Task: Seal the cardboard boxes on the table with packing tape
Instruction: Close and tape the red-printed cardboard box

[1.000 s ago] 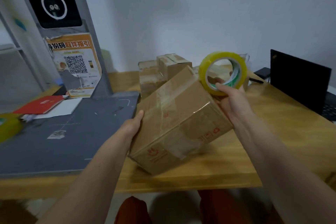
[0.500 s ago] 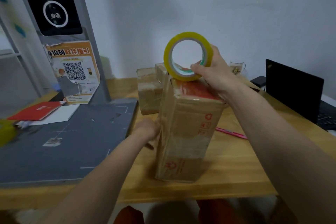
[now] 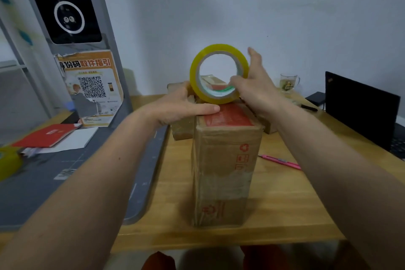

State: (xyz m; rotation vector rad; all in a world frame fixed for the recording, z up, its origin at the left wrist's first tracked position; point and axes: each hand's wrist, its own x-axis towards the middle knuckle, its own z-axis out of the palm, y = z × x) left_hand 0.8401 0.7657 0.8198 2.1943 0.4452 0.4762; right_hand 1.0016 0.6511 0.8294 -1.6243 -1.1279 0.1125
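Tabletop (image 3: pixel 285 215): box (image 3: pixel 223 171) upright, on end.

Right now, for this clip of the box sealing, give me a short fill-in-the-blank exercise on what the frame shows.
1. The cardboard box stands on end on the ____ table.
2. The tape roll held at the box's top is ____ in colour.
3. The right hand holds the roll while the left hand rests on the box's ____ end.
4. The pink utility knife lies to the ____ of the box.

Missing words: wooden; yellow; top; right
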